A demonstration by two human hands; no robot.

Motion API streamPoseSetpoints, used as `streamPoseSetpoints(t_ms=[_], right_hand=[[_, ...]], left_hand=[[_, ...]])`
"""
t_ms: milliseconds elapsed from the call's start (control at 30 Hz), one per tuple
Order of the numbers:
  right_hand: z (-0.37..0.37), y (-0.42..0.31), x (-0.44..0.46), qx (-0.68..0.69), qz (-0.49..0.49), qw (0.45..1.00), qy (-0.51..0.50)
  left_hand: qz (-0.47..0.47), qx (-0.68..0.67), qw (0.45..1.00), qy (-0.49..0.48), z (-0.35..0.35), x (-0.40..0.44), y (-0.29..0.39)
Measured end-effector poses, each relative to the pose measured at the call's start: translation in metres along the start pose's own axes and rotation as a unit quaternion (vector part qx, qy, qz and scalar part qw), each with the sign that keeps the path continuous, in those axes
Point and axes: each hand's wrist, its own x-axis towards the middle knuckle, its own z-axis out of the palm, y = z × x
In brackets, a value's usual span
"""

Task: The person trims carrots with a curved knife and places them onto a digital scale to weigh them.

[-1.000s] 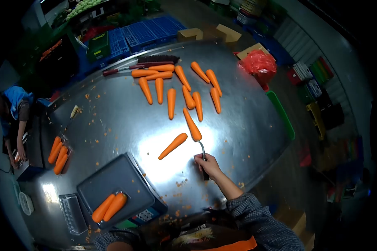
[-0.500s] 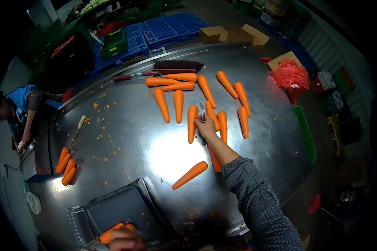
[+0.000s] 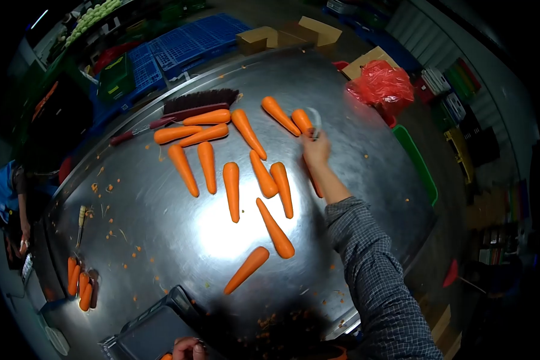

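My right hand (image 3: 316,149) is closed around a tool with a curved metal end, over the right side of the steel table (image 3: 366,186). Its blurred tip lies beside an orange carrot (image 3: 302,120), and another carrot (image 3: 276,115) is just to the left. Several more carrots (image 3: 231,191) lie spread across the middle. Two carrots lie nearer me, one slanting (image 3: 247,270) and one beside it (image 3: 275,229). At the bottom edge my left hand (image 3: 189,348) shows only in part, fingers curled, by a carrot end on the dark tray (image 3: 156,333); what it holds is hidden.
A dark-bristled brush (image 3: 201,102) lies at the far edge. At the left are a wooden-handled tool (image 3: 81,219) and a group of carrots (image 3: 84,291). A co-worker (image 3: 9,192) stands far left. A red plastic bag (image 3: 383,87) and green bin (image 3: 415,165) border the right side.
My right hand has moved with the tool away from me and to the right, past the middle carrots. My left hand has come into view at the bottom. The whole view has shifted.
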Motion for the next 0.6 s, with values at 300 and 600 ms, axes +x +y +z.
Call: streamPoseSetpoints(t_ms=[300,600], right_hand=[[-0.068,0.056,0.037,-0.025,0.143,0.952,-0.271],[-0.168,0.053,-0.029,0.12,0.154,0.969,-0.15]], left_hand=[[-0.038,0.009,0.995,-0.09,0.062,-0.002,-0.007],[-0.035,0.041,0.971,-0.233,0.118,-0.021,-0.01]])
